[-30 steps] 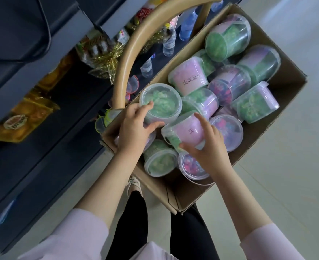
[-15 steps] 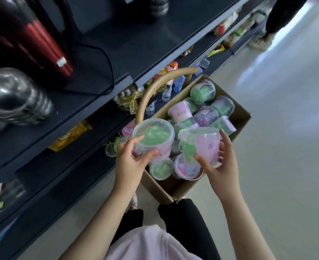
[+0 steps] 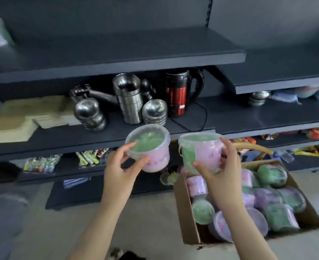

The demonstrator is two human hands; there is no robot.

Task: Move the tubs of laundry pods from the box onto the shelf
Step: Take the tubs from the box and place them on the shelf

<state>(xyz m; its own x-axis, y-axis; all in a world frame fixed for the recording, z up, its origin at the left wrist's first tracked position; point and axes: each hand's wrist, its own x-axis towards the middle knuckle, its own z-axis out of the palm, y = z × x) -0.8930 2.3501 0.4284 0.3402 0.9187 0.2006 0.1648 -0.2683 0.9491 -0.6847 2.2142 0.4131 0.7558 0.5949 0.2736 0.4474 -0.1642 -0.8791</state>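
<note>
Both tubs are up and out of the box now, lifted from low over the carton to shelf height. First the left hand: fingers and thumb wrapped round the left tub, tipped so its clear lid faces us, green pods showing, just in front of the shelf edge, below the steel cups. Next, the right hand clasps the right tub by its pink wall, upright, near the shelf lip too. Far right, the box on the floor holds plenty more. These look light, thin-walled plastic with a slick label. Best grip is round the body under the rim, not the lid, which might pop under a squeeze.
</note>
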